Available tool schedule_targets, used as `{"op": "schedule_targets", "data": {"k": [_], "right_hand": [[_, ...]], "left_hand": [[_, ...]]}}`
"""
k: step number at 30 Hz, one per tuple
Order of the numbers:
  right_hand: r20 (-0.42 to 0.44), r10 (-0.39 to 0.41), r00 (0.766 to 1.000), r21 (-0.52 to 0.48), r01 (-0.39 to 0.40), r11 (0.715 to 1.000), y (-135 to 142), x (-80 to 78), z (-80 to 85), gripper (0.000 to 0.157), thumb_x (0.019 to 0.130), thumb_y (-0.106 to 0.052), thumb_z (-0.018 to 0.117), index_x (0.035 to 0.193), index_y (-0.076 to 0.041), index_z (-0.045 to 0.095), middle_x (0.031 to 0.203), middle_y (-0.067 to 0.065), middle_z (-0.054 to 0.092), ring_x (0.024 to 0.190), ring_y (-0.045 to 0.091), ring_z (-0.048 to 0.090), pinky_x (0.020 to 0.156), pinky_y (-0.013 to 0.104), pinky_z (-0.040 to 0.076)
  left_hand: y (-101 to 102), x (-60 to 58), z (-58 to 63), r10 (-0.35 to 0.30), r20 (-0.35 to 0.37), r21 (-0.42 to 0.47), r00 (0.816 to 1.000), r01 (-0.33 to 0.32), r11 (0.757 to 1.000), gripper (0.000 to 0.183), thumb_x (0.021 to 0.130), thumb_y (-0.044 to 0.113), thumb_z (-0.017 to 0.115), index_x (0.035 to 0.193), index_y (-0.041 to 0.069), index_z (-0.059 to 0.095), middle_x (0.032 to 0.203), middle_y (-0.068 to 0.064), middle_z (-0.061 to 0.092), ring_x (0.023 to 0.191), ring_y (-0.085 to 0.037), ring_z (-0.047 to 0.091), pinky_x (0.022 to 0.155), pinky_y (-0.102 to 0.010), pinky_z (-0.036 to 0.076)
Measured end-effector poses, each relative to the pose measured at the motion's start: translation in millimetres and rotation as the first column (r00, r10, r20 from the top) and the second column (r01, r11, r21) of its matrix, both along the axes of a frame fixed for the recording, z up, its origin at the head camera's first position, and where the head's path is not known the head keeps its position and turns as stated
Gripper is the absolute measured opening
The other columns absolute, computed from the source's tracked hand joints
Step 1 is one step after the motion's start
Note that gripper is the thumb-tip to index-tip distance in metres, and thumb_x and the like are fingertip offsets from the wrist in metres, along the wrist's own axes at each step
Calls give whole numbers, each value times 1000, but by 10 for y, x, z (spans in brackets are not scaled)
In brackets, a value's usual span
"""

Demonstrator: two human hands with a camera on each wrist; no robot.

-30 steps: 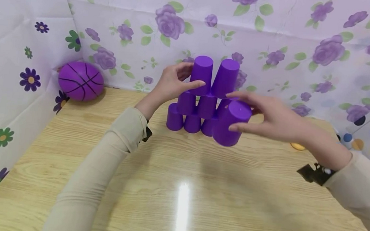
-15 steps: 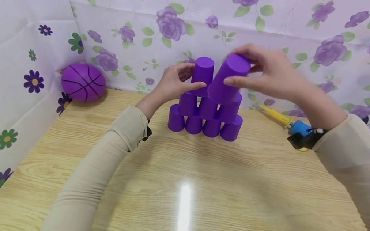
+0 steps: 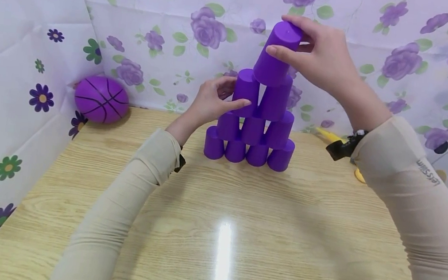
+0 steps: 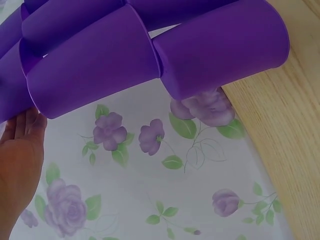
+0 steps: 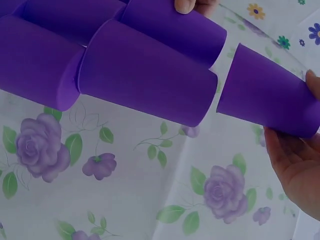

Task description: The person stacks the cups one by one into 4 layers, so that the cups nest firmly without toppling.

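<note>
Upside-down purple cups form a stack on the wooden table, in three rows. The bottom row (image 3: 245, 153) bears a middle row (image 3: 253, 131), and two cups stand on that. My left hand (image 3: 207, 100) steadies the left cup (image 3: 246, 86) of the upper pair, thumb across its front and fingers at its far side. Beside it stands the right cup (image 3: 277, 101). My right hand (image 3: 327, 58) grips another purple cup (image 3: 272, 66) by its upper part, mouth down and slightly tilted, over the upper pair. In the right wrist view a gap separates this held cup (image 5: 267, 95) from the stack.
A purple basketball-patterned ball (image 3: 101, 99) sits at the table's back left corner. At the back right, partly behind my right arm, lies a yellow and blue pump-like item (image 3: 328, 135). A flowered cloth (image 3: 160, 1) hangs close behind the stack. Bare tabletop (image 3: 184, 225) lies in front.
My right hand has raised its cup from in front of the stack's right side, past the upper row, to above the upper pair. My left hand stays at its cup.
</note>
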State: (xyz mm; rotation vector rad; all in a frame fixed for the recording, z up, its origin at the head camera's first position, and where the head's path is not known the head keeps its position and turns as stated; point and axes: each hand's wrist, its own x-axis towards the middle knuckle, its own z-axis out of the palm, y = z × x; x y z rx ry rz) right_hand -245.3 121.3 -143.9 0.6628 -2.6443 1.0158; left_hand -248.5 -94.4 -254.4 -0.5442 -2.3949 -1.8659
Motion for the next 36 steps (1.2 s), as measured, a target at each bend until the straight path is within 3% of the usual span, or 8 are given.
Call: {"op": "schedule_targets", "data": {"k": [10, 17, 21, 25, 29, 31, 36], "right_hand": [[41, -66, 997, 12, 66, 998, -37, -132, -51, 71, 83, -49, 64, 144, -23, 37, 136, 5, 52, 116, 19, 55, 95, 33, 48], [84, -30, 996, 41, 26, 999, -67, -199, -102, 72, 88, -47, 58, 148, -24, 26, 140, 5, 47, 124, 19, 49, 101, 35, 43], [89, 3, 996, 26, -5, 1000, -66, -197, -170, 79, 88, -45, 59, 150, -27, 15, 143, 6, 43, 127, 20, 46, 101, 36, 43], [92, 52, 994, -14, -51, 999, -23, -196, -278, 90, 86, -42, 63, 150, -30, 0, 148, 8, 35, 133, 22, 39, 106, 38, 39], [43, 85, 995, -27, -84, 996, 60, -167, -417, 93, 88, -39, 62, 149, -29, -8, 152, 6, 25, 138, 19, 29, 113, 39, 25], [18, 89, 996, -23, -89, 996, 115, -138, -488, 93, 89, -38, 61, 149, -29, -10, 154, 5, 20, 139, 17, 24, 115, 39, 19], [-21, 90, 996, 16, -90, 996, 294, -3, -707, 92, 90, -38, 59, 149, -29, -10, 156, 3, 11, 141, 13, 12, 116, 41, 11]], "left_hand": [[29, -4, -29, -13, -4, 26, 1000, 13, 1000, 52, 77, 11, 77, 123, 0, 57, 118, -13, 63, 112, -18, 59, 96, -20, 45], [61, -26, -47, -5, -13, 41, 1000, 6, 999, 52, 77, 11, 77, 123, -1, 57, 118, -14, 63, 111, -19, 59, 97, -21, 45], [64, -1, -66, 10, -27, -7, 1000, -10, 1000, 50, 78, 14, 76, 122, 1, 57, 117, -13, 63, 111, -19, 59, 97, -24, 45], [59, -78, -242, 4, -96, -69, 995, -11, 998, 50, 79, 21, 76, 123, 5, 57, 115, -9, 64, 109, -17, 60, 95, -24, 46], [33, -215, -476, -15, -227, -140, 974, -17, 990, 58, 77, 29, 77, 127, 9, 54, 116, -4, 64, 109, -12, 58, 95, -19, 44], [10, -197, -505, -6, -278, -196, 960, -51, 979, 63, 77, 32, 77, 129, 8, 51, 119, -5, 62, 112, -13, 56, 98, -22, 43], [-111, -101, -543, 70, -308, -295, 949, -165, 941, 73, 77, 38, 75, 136, 9, 44, 132, -7, 52, 124, -16, 46, 104, -30, 38]]}}
